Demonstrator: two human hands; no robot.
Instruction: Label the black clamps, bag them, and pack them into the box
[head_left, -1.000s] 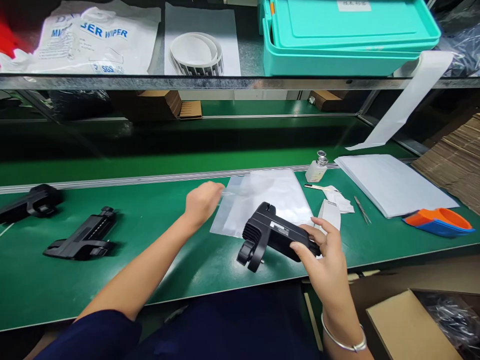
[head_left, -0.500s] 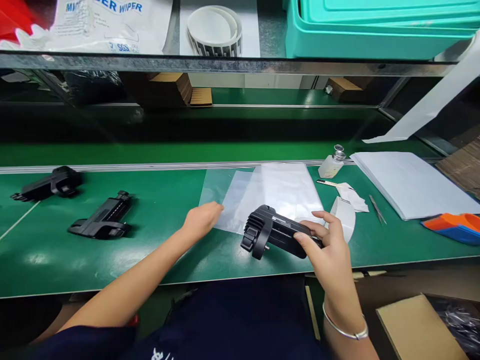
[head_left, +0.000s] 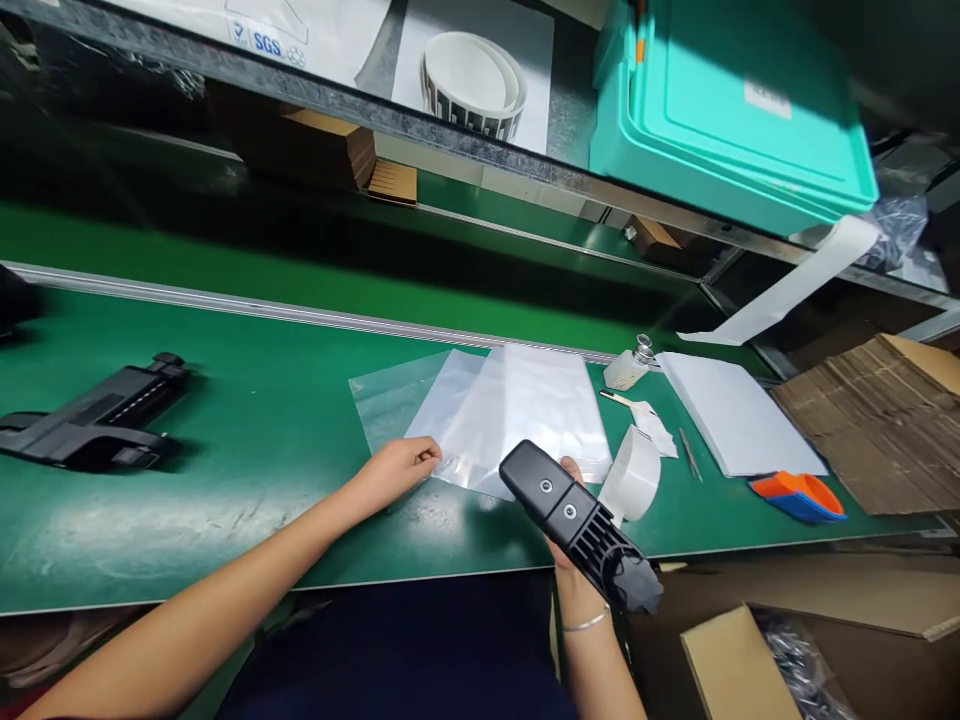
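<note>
The right hand (head_left: 568, 480) has its grip closed around a black device (head_left: 579, 525), lifted off the counter (head_left: 262, 420) at the near edge. The left hand (head_left: 394, 467) pinches the near corner of a clear plastic bag (head_left: 517, 410) lying just left of the device, keeping it flat.

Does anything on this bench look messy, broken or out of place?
Nothing looks broken or spilled. The only untidy bits: a white paper strip dangles off the shelf edge, and the clear bags lie fanned out unevenly on the green bench.
</note>
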